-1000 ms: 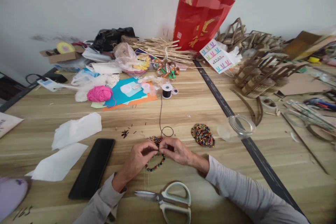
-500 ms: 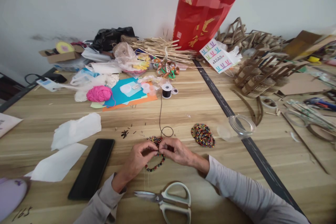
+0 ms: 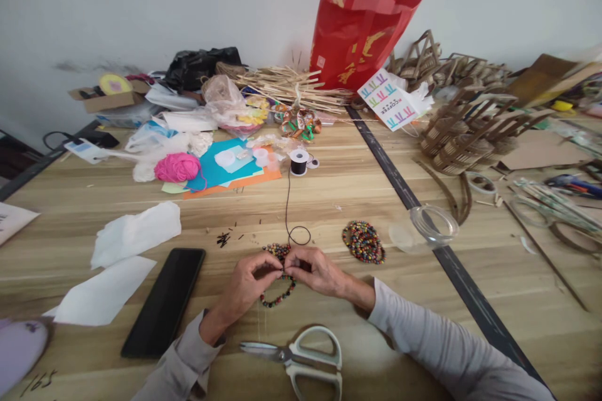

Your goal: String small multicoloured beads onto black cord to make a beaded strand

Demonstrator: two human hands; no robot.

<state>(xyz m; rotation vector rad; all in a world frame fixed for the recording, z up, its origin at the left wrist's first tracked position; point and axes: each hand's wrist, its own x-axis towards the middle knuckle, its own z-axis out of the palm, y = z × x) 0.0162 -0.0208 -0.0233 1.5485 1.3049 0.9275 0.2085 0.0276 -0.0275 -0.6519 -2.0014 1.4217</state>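
My left hand point(image 3: 251, 277) and my right hand point(image 3: 316, 269) meet fingertip to fingertip, each closed in a pinch. Just below the fingers a beaded bracelet point(image 3: 277, 302) of small multicoloured beads hangs in a loop near the tabletop. Thin black cord point(image 3: 288, 200) runs from a white spool point(image 3: 299, 163) down to the fingers and makes a small loop by my right hand. The exact spot pinched is tiny and partly hidden. Behind the hands lie loose beads point(image 3: 277, 250). Scissors point(image 3: 301, 354) with pale handles lie in front of the hands, blades pointing left.
Right of my hands lies a pile of finished-looking bead strands point(image 3: 364, 242), with a coil of clear tubing point(image 3: 433, 224) beyond. A black phone point(image 3: 164, 302) and white paper point(image 3: 136, 235) lie left. Further back are pink yarn point(image 3: 177, 167), a red bag point(image 3: 360, 31) and small baskets point(image 3: 463, 144).
Hardly anything differs. Both hands keep the same pinch over the bracelet, and the cord and spool stay where they were.
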